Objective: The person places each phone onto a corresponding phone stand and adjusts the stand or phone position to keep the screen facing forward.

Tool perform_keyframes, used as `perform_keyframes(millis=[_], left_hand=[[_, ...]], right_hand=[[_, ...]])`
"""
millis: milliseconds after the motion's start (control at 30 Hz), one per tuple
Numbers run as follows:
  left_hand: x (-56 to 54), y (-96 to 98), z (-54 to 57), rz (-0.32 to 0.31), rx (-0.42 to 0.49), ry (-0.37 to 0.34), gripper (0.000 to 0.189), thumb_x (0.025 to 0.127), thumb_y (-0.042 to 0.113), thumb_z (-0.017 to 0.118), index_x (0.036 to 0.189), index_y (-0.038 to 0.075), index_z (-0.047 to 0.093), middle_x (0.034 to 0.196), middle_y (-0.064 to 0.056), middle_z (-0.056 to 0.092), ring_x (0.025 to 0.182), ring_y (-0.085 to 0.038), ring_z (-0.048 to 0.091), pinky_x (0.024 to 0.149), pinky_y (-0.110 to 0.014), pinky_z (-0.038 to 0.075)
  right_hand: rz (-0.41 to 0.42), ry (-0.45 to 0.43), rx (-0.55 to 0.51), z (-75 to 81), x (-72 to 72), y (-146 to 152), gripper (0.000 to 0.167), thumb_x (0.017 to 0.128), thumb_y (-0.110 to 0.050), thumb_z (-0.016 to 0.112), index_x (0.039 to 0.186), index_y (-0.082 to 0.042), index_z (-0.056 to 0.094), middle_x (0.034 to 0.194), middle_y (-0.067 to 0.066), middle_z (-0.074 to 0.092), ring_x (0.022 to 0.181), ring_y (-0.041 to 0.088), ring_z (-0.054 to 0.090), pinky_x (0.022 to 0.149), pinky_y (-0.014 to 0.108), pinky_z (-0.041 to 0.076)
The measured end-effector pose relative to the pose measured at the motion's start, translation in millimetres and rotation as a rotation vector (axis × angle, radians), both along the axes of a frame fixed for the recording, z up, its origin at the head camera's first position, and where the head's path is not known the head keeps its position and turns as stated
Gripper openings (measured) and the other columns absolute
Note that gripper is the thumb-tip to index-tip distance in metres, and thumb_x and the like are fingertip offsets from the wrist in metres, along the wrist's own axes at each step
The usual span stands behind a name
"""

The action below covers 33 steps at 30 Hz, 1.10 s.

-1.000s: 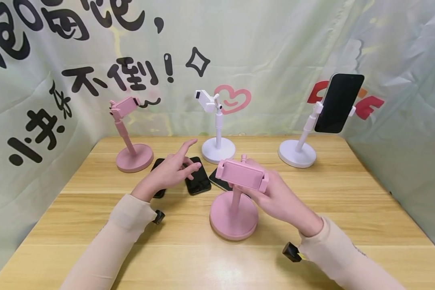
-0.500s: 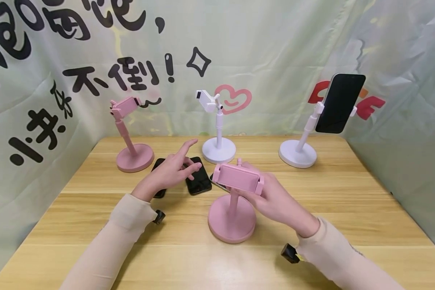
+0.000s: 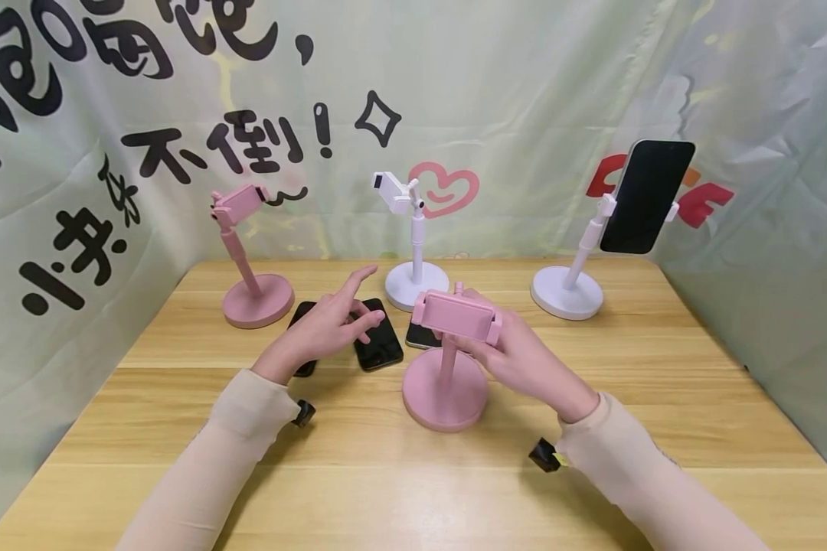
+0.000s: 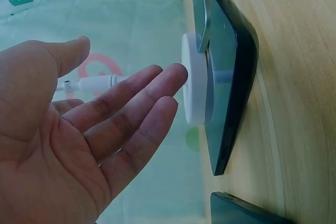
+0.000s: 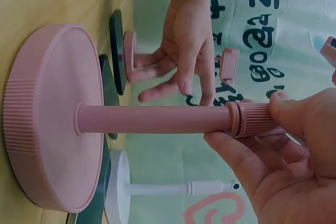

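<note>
On the desk [image 3: 358,490], the middle phone [image 3: 382,350] lay partly under the left hand [image 3: 320,325], whose fingers were apart and held nothing; the left phone [image 3: 306,368] showed beside that wrist. A third phone [image 3: 423,337] lay right behind the front pink stand [image 3: 448,369], partly hidden by it. Beyond stood the rear pink stand [image 3: 258,301], a plain white stand [image 3: 416,287] and, farther right, another white stand [image 3: 567,294] bearing an upright phone [image 3: 648,197]. The front pink stand was before the person, its column long and upright, its wide clamp crosswise, facing the person. The right hand [image 3: 520,358] had its fingers clamped around the upper column.
</note>
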<state>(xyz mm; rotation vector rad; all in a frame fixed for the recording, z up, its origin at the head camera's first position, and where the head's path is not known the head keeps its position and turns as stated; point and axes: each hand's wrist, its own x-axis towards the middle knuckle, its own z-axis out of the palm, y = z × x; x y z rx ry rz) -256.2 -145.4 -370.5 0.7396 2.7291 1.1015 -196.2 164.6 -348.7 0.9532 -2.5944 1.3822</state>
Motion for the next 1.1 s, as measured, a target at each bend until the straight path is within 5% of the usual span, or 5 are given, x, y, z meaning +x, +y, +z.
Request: perform_keyframes(millis=[167,633,1100], left_hand=[[0.4,1.2,-0.2,0.003,-0.001,-0.001,0.079,0.111,0.035,0.062,0.172,0.026,0.013,0.119,-0.019,0.08,0.085,-0.019,0.081,0.099,-0.054,0.06],[0.5,4.1,-2.2,-0.006,0.003,-0.003,0.079,0.111,0.035,0.062,0.172,0.026,0.013,0.117,-0.017,0.08,0.085,-0.022,0.082,0.097,-0.054,0.061],[11.7,11.6,10.2,-0.116,0.1,-0.027,0.075,0.111,0.032,0.062,0.17,0.032,0.017,0.114,-0.014,0.081,0.087,-0.027,0.082,0.089,-0.044,0.065]], right_hand=[[-0.002,-0.035,0.003,0.5,-8.5,1.9,0.039,0.104,-0.009,0.07,0.142,-0.007,0.065,0.13,0.009,0.075,0.115,0.024,0.072,0.097,0.033,0.06],[0.041,-0.086,-0.015,0.4,-19.4,7.9,0.047,0.105,-0.008,0.067,0.151,-0.003,0.056,0.13,0.013,0.076,0.116,0.026,0.076,0.095,0.03,0.063],[0.075,-0.101,-0.021,2.5,-20.6,9.8,0.043,0.106,-0.009,0.066,0.148,-0.004,0.059,0.131,0.01,0.076,0.123,0.022,0.071,0.106,0.022,0.054]])
